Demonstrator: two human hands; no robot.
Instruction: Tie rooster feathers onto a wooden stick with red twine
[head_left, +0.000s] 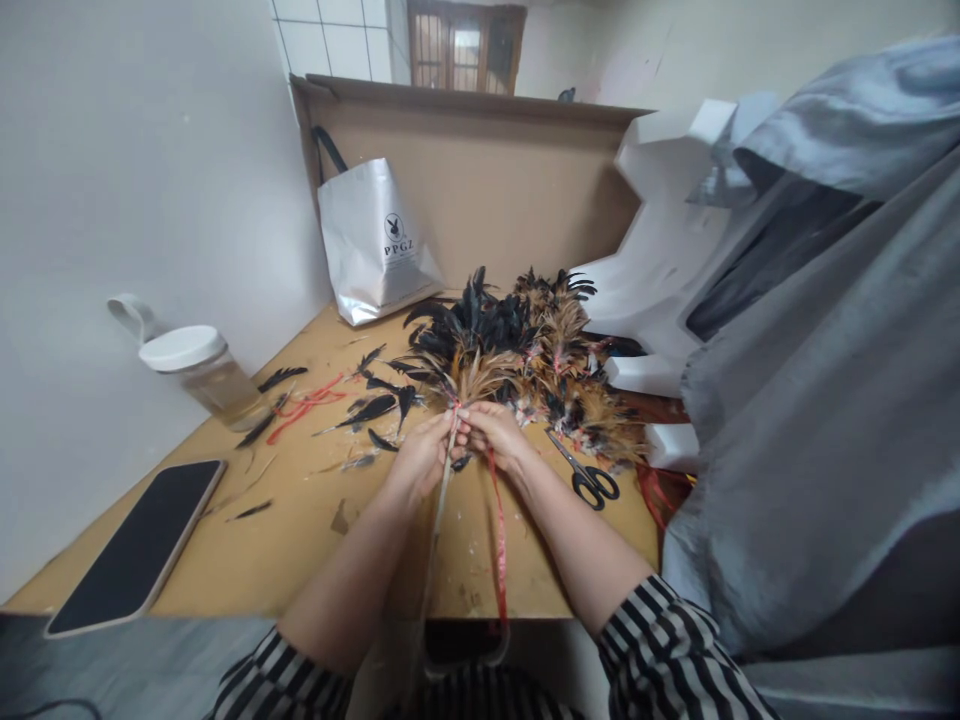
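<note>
Red string (498,540) hangs slack below brown-black feather bundle (517,360). Left hand (421,458) pinches thin pale stick (441,505), right hand (495,436) pinches string at bundle base. Slack probably loosens wrap; feathers slip.

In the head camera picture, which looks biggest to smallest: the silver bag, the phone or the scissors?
Largest: silver bag and phone look about alike; the phone lies nearer the camera, so I won't rank them.
Smallest: scissors.
</note>
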